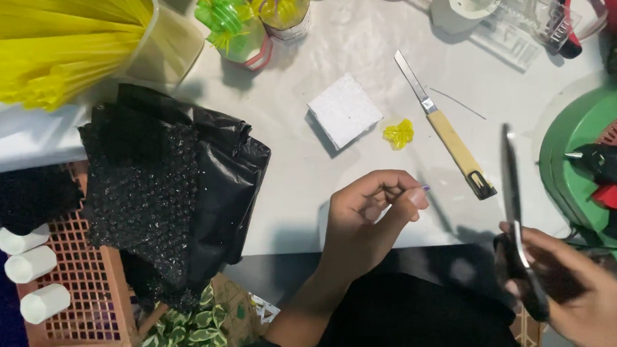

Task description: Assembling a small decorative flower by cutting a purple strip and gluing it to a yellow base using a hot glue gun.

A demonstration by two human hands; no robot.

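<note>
Left hand (373, 208) pinches tiny purple bit (425, 188) at fingertips above white table (286, 193); light, easily dropped, hold by end. Right hand (577, 293) clamps black scissors (514, 219), blades up; stiff, sharp, grip at handles. Yellow scrap (398, 134), knife (445, 124) nearby.

Three white cylinders (29, 264), one foam block (344, 110)

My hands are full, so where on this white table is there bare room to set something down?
Bare tabletop lies between the black bag and the left hand. A smaller patch sits between the white foam block and the green and yellow straw ornaments. It is crowded around the craft knife, the green reel and the scissors in the right hand.
</note>
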